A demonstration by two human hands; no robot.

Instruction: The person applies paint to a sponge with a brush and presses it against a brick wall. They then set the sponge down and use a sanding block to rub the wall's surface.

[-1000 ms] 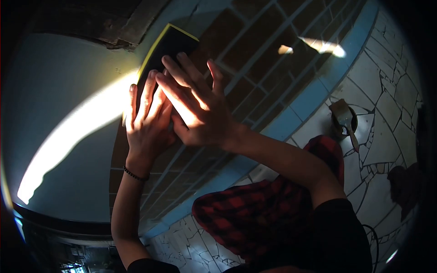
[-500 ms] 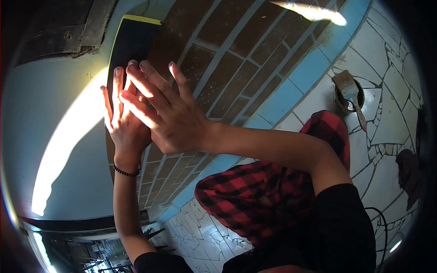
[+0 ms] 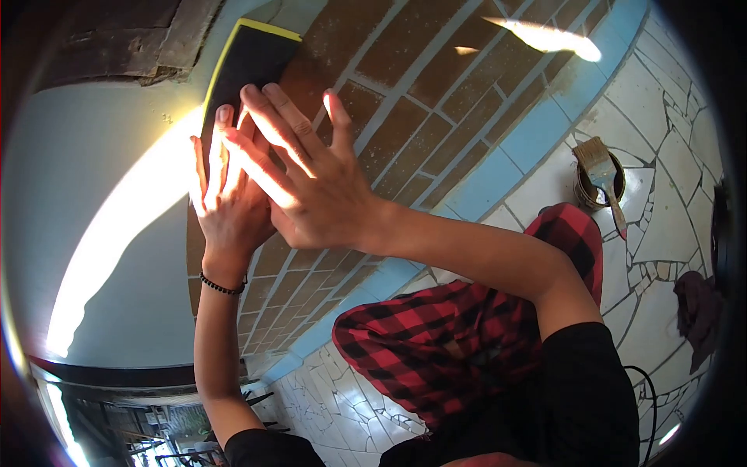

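A dark flat piece with a yellow edge (image 3: 253, 58) lies against the brick-patterned wall (image 3: 405, 144), at its upper border. My left hand (image 3: 226, 202) is spread over the lower part of this piece, a beaded bracelet round the wrist. Partly across it, my right hand (image 3: 315, 187) has its fingers apart, their tips on or close to the dark surface. The palms are hidden, but neither hand is seen gripping anything. Part of the piece is covered by the fingers.
On the tiled floor (image 3: 615, 117) at the right, a brush (image 3: 597, 167) rests across a small can (image 3: 583, 191). A dark cloth (image 3: 699, 311) lies farther right, near a black cable (image 3: 652, 397). Blue tiles (image 3: 533, 144) run along the wall's base.
The dark piece, the wall and the floor items appear slightly shifted in view. My right hand has moved slightly up and right, its fingers still spread.
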